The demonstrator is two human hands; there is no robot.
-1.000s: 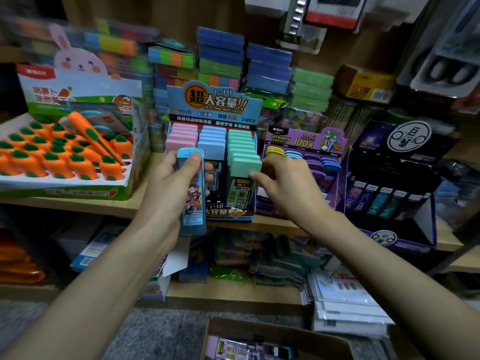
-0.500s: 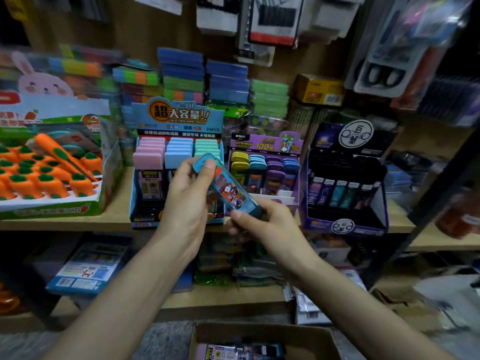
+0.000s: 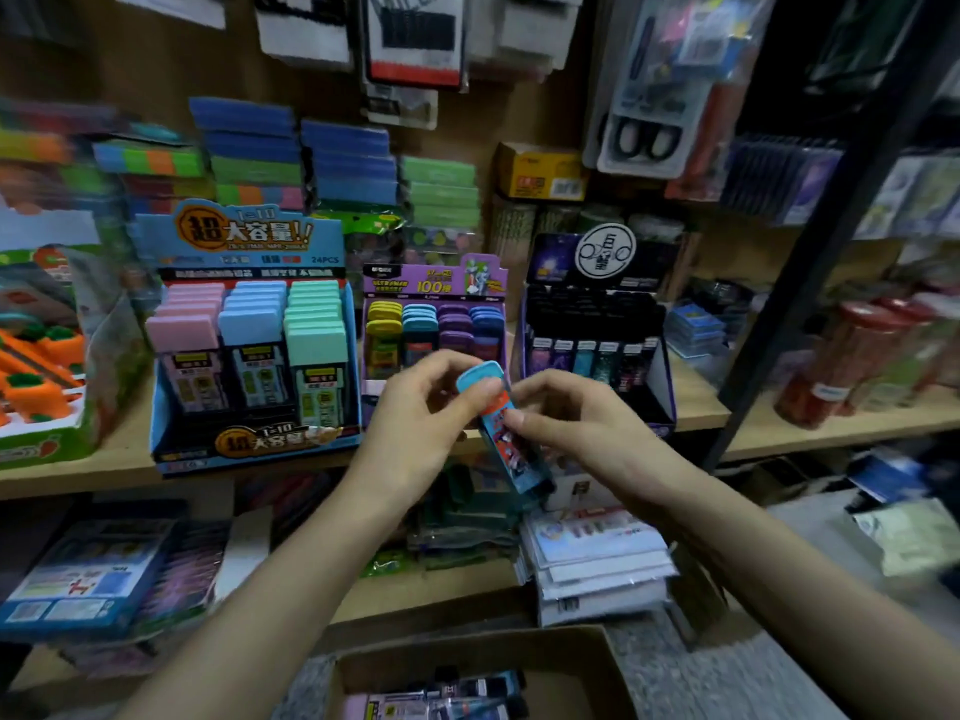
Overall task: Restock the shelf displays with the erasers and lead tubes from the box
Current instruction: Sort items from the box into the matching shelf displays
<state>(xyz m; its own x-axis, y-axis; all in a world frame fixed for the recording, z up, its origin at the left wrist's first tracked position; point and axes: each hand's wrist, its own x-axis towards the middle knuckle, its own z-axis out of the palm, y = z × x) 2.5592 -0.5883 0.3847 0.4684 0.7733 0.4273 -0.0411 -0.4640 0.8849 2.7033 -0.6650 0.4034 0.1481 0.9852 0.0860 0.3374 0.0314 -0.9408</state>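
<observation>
A blue lead tube [image 3: 506, 433] with a red picture label hangs tilted between both hands, just in front of the purple display [image 3: 434, 283]. My left hand [image 3: 421, 413] pinches its blue cap end from the left. My right hand [image 3: 582, 433] pinches its middle from the right. The purple display holds yellow, blue and purple lead tubes in rows. Left of it stands a blue display [image 3: 249, 444] with pink, blue and green capped tubes. The cardboard box [image 3: 592, 662] at the bottom edge holds more packets.
A black display [image 3: 597, 304] of dark tubes stands right of the purple one. Carrot erasers [image 3: 47, 366] fill a green tray at far left. A dark shelf post [image 3: 810, 283] rises at right. Stacked packets lie on the lower shelf [image 3: 415, 589].
Both hands and the lead tube have shifted right, from before the blue display to before the purple one. My right hand moved from the tube's lower end to its middle.
</observation>
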